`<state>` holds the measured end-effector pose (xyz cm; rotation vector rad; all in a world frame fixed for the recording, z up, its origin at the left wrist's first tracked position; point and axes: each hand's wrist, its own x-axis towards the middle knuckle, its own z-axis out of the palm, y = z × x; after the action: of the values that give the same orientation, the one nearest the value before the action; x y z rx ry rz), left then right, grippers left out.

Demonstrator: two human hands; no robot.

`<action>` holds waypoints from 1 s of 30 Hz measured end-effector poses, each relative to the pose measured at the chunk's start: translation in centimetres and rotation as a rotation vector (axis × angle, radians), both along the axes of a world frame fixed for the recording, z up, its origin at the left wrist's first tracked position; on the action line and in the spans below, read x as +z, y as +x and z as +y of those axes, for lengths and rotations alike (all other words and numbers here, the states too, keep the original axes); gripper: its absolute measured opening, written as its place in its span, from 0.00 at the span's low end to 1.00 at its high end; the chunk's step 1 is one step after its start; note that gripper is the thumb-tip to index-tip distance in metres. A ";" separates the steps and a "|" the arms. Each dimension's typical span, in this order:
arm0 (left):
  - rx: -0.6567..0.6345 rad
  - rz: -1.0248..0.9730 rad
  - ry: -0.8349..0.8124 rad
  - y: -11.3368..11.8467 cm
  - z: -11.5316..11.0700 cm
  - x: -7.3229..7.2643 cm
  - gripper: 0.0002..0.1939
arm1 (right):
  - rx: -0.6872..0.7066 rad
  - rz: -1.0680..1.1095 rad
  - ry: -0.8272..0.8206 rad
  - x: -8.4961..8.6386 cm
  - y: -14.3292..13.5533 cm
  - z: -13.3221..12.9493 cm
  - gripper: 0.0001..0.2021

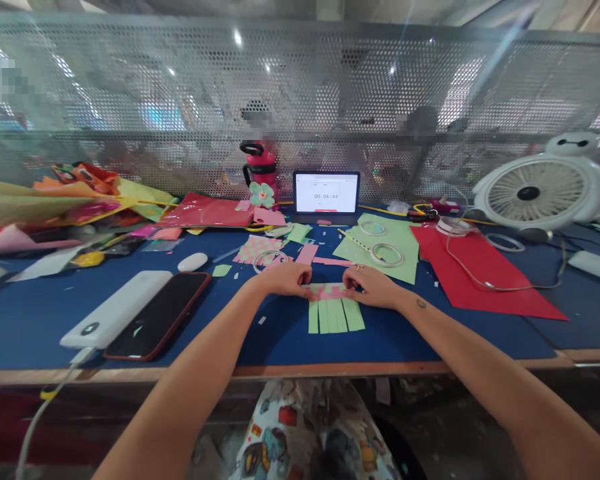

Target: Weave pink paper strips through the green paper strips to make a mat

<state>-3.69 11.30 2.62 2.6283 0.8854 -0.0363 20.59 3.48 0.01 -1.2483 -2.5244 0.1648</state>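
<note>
A green paper sheet cut into several strips (pixel 334 316) lies on the blue table close to its front edge, the strips pointing toward me. Pink paper (pixel 329 292) crosses its far end in a patchy, woven-looking pattern. My left hand (pixel 289 279) pinches the left end of this pink band, its fingers closed. At the other end my right hand (pixel 371 287) is closed on the paper too, with a ring on one finger. Fingertips hide both ends of the band. Just beyond my hands lie a pink strip (pixel 333 262) and a tape roll (pixel 271 261).
Left stand a white power bank (pixel 116 309) and a phone (pixel 159 316). Right are green paper (pixel 405 257), a red sheet (pixel 485 277) and a white fan (pixel 535 190). A tablet (pixel 326 193) showing a timer and a red bottle (pixel 261 170) stand before the perforated metal screen (pixel 330 87).
</note>
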 end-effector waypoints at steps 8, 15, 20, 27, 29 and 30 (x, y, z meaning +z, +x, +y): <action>0.104 -0.040 0.198 1.4 -1.4 0.0 0.28 | -0.043 -0.017 0.022 0.3 -0.4 -0.5 0.05; 0.132 -0.098 0.342 3.1 -2.8 -0.9 0.35 | -0.039 -0.012 0.003 0.4 -0.5 -0.5 0.09; 0.085 -0.072 0.296 2.9 -2.6 -1.0 0.34 | 0.040 0.009 -0.065 0.7 0.2 -0.3 0.14; 0.089 -0.046 0.261 3.0 -2.4 -0.8 0.34 | 0.083 0.048 -0.148 0.9 0.8 0.0 0.21; 0.080 -0.048 0.270 3.0 -2.4 -0.8 0.34 | 0.089 0.043 -0.147 0.8 0.8 0.0 0.22; 0.076 -0.048 0.277 3.0 -2.4 -0.8 0.34 | 0.091 0.037 -0.146 0.8 0.8 0.0 0.23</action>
<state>-0.72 8.88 1.82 2.8306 1.0381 0.1810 21.43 3.44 0.83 -1.1716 -2.5780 0.3960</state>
